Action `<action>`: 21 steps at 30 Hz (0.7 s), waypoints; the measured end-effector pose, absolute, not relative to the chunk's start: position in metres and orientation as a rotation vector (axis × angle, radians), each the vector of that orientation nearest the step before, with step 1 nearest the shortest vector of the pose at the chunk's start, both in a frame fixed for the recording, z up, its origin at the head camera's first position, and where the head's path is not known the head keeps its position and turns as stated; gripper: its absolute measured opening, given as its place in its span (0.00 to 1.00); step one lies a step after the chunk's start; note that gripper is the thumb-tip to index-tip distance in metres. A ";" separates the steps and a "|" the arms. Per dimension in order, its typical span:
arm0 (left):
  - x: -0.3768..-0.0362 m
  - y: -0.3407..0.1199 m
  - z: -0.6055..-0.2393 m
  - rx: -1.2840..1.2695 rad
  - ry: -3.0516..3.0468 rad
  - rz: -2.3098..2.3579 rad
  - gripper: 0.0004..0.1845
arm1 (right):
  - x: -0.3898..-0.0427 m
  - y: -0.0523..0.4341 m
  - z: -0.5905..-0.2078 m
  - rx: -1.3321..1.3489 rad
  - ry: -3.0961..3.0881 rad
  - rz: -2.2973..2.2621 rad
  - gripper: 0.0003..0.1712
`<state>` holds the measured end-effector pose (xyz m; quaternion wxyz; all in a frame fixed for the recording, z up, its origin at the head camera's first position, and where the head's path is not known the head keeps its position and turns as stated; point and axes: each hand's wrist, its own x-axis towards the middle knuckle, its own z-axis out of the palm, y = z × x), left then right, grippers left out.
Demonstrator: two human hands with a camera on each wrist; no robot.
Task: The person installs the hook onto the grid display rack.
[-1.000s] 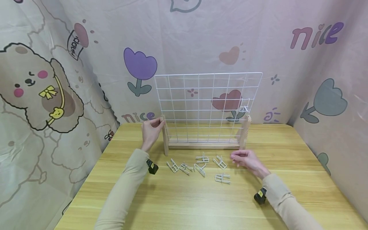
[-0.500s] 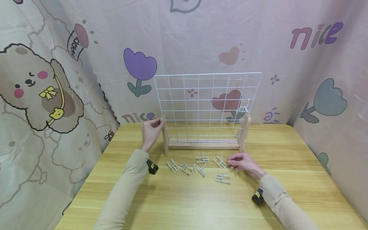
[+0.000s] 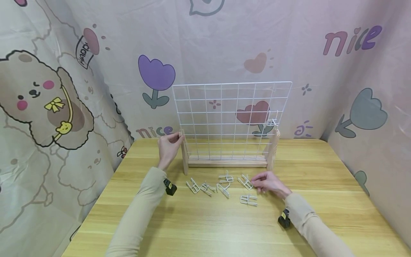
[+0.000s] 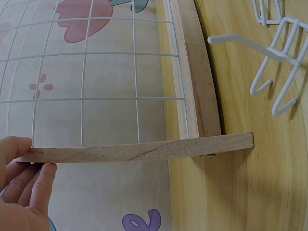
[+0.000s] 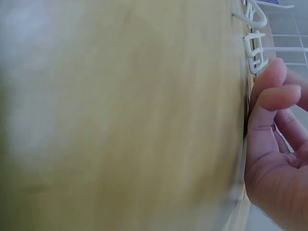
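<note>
My left hand (image 3: 167,147) pinches the top of the left wooden post (image 4: 139,150) of a stand between thumb and fingers. The stand holds up a white wire grid panel (image 3: 221,123), and a white hook (image 3: 272,122) hangs near its right edge. My right hand (image 3: 269,182) is low over the table, fingers loosely bent, with fingertips at the right side of a white wire hook (image 3: 245,182). In the right wrist view that hook is just past the fingertips; whether they touch it I cannot tell. Nothing shows between thumb and fingers there.
Several more white wire hooks lie in front of the stand, among them one hook (image 3: 248,200) nearer me and one hook (image 3: 193,185) at the left. The wooden table (image 3: 205,228) meets a printed cloth backdrop (image 3: 205,46) behind and at both sides.
My right hand has moved left across the table, from beside the stand's right foot to the nearest hook. The left hand has stayed at the post, and the hooks lie as before.
</note>
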<state>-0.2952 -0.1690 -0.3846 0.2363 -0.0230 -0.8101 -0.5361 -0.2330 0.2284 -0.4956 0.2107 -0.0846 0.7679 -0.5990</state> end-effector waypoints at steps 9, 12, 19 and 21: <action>-0.296 -0.170 -0.385 -0.083 -2.212 -1.469 0.16 | -0.234 0.223 -0.495 -0.272 2.183 -1.614 0.17; -0.296 -0.170 -0.386 -0.085 -2.211 -1.463 0.15 | -0.235 0.220 -0.494 -0.250 2.219 -1.584 0.16; -0.295 -0.170 -0.385 -0.075 -2.218 -1.457 0.15 | -0.235 0.218 -0.492 -0.256 2.275 -1.531 0.15; -0.295 -0.170 -0.385 -0.073 -2.220 -1.458 0.15 | -0.235 0.217 -0.491 -0.253 2.274 -1.530 0.16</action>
